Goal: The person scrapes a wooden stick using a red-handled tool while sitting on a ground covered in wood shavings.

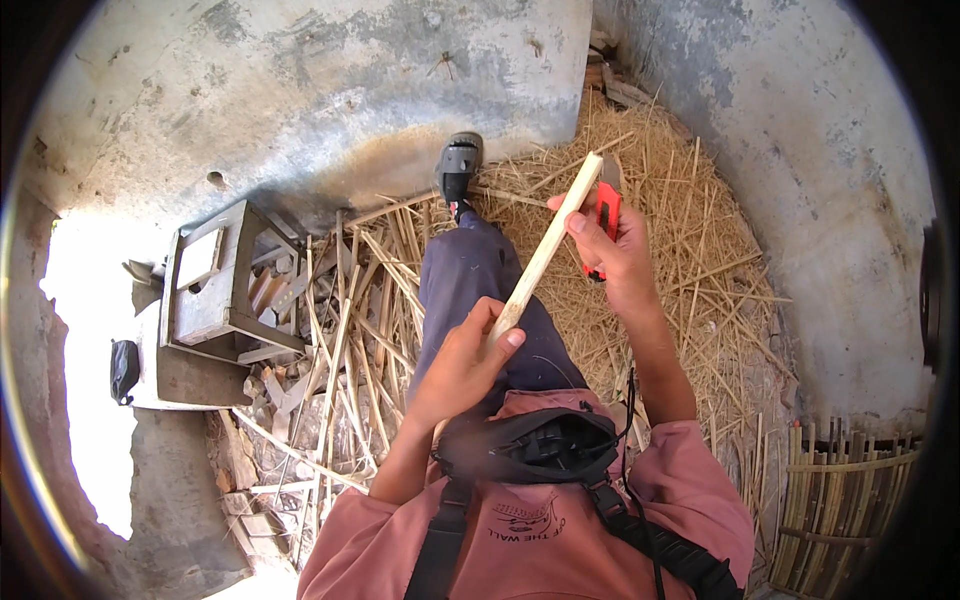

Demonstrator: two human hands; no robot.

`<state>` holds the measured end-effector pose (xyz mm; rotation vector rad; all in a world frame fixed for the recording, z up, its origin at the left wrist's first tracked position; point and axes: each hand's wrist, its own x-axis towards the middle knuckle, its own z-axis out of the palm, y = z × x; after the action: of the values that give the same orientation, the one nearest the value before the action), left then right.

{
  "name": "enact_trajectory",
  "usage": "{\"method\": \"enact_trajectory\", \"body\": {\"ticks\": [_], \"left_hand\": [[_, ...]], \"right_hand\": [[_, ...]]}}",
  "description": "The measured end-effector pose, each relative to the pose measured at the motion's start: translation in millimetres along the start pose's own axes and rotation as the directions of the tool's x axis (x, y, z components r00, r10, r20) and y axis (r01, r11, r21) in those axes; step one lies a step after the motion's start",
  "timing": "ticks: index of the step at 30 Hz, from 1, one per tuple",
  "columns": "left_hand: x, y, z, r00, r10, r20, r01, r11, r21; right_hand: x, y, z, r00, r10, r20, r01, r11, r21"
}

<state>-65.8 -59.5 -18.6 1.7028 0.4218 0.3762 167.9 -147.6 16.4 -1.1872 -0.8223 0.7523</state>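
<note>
A pale, squared wooden stick (pixel 548 248) slants up and to the right in front of me. My left hand (pixel 470 358) is closed around its lower end, thumb along the wood. Near the upper end, my right hand (pixel 618 245) grips a red utility knife (pixel 606 215), with its thumb beside the stick. The knife's grey blade (pixel 611 172) points away from me, close by the stick's tip; I cannot tell whether it touches the wood.
Straw-like shavings (pixel 690 250) cover the floor to the right. Long split strips (pixel 345 340) lie at left, beside a wooden stool (pixel 215 275) on its side. Concrete walls (pixel 330 90) enclose the far side. A slatted bamboo panel (pixel 845 500) leans at lower right. A black pouch (pixel 530 445) hangs at my waist.
</note>
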Motion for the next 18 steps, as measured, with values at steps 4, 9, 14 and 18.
{"method": "enact_trajectory", "body": {"ticks": [4,9,14,18], "left_hand": [[1,-4,-2,0.999,-0.016,0.031,0.020,0.990,-0.137],[0,9,-7,0.997,-0.071,-0.032,0.066,0.988,-0.143],[0,13,-10,0.994,-0.107,-0.022,0.097,0.955,-0.279],[-2,10,-13,0.997,-0.069,0.020,0.072,0.944,-0.322]], "right_hand": [[3,2,11,0.987,-0.155,-0.039,0.155,0.988,0.003],[-4,28,6,0.937,-0.349,0.008,0.345,0.921,-0.180],[-20,28,12,0.851,-0.458,0.257,0.523,0.702,-0.483],[-21,35,20,0.748,-0.550,0.371,0.658,0.545,-0.520]]}}
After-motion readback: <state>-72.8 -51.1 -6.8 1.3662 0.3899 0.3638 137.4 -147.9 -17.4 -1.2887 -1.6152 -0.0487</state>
